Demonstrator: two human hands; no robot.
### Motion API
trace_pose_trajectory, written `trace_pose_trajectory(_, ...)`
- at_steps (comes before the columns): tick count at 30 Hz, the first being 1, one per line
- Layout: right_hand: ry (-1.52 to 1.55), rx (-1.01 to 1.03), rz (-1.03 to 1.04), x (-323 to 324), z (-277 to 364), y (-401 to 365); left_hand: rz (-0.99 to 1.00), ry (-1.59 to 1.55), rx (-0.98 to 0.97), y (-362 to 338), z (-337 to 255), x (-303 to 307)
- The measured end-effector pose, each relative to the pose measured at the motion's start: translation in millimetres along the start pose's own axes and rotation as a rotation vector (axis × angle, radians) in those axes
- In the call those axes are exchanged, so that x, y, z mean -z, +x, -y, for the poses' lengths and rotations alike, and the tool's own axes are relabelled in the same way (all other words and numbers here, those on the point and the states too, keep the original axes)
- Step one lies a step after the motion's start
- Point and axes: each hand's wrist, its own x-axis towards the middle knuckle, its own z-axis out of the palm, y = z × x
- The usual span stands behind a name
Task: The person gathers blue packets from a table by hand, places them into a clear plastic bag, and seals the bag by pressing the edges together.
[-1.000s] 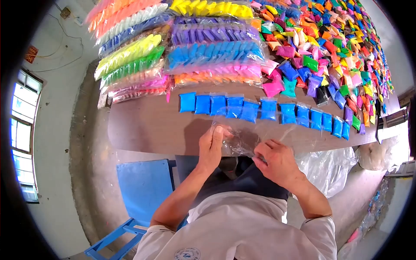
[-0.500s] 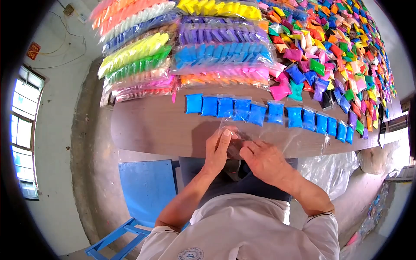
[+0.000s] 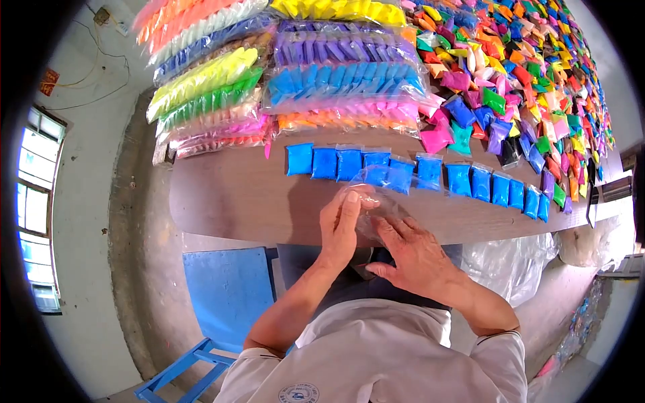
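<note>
Near the table's front edge my left hand pinches a clear plastic bag between thumb and fingers. My right hand is open beside it, thumb apart, its fingertips against the lower part of the bag. Through the thin film I see the table and some of the blue packets behind. A row of small blue packets lies across the table just beyond my hands, running from the middle to the right. Nothing blue shows inside the bag.
Filled clear bags of sorted packets, such as a light blue bag, are stacked at the back left. A heap of mixed coloured packets covers the right. A blue chair stands left of me; plastic sheeting hangs at the right.
My right hand has gone from a closed grip to spread fingers. The clear bag now stands up more in front of my left hand, over the blue row.
</note>
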Motion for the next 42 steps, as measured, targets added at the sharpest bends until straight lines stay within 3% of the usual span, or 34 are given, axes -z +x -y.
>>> trace_pose_trajectory(5, 0.225, 0.200, 0.004, -23.3, -28.2, 22.7, 0.045, 0.054, -0.016, 0.5, -9.9, -5.7)
trace_pose_trajectory(8, 0.114, 0.294, -0.026, -20.3, -27.4, 27.0, 0.064, 0.100, -0.004, -3.8, 1.4, 3.2)
trace_pose_trajectory(12, -0.050, 0.316, -0.117, -22.0, -8.1, 21.6, 0.023, 0.059, 0.001, -4.2, 9.8, 5.2)
trace_pose_trajectory(14, -0.003, 0.123, -0.061, -29.2, -5.7, 21.6, 0.004, 0.031, -0.019, 0.0, 8.5, 6.1)
trace_pose_trajectory(15, -0.002, 0.122, -0.061, -31.2, -8.7, 22.3, 0.024, 0.072, 0.001, 2.3, 5.0, 7.0)
trace_pose_trajectory(20, 0.021, 0.378, -0.048, -38.0, -25.2, 33.1, 0.088, 0.189, 0.103, -2.3, 4.7, 8.4)
trace_pose_trajectory(24, -0.010, 0.397, -0.076, -29.1, -18.6, 29.6, 0.067, 0.212, 0.098, -1.3, 8.7, 15.9)
trace_pose_trajectory(27, -0.043, 0.322, -0.127, -21.7, -18.6, 13.1, 0.058, 0.270, 0.064, -3.1, 6.6, 18.0)
trace_pose_trajectory(29, -0.088, 0.214, 0.064, -9.7, -26.8, -0.2, 0.068, 0.310, 0.016, -6.6, 10.7, 22.2)
trace_pose_trajectory(34, -0.072, 0.128, -0.006, 17.0, -53.2, -33.7, -0.130, 0.174, 0.091, -1.5, 8.5, 37.5)
trace_pose_trajectory(38, -0.148, -0.030, -0.027, 30.2, -55.8, -40.2, -0.050, 0.205, 0.055, -3.9, 3.8, 36.6)
trace_pose_trajectory(40, -0.186, -0.156, 0.093, 32.3, -47.8, -39.8, -0.047, 0.202, 0.053, -5.2, -4.7, 30.6)
trace_pose_trajectory(41, -0.187, -0.158, 0.090, 29.0, -46.0, -38.0, -0.050, 0.200, 0.049, -5.4, -7.3, 28.4)
trace_pose_trajectory(42, -0.187, -0.029, 0.037, 22.7, -45.3, -35.3, -0.050, 0.199, 0.047, -6.1, -8.1, 26.3)
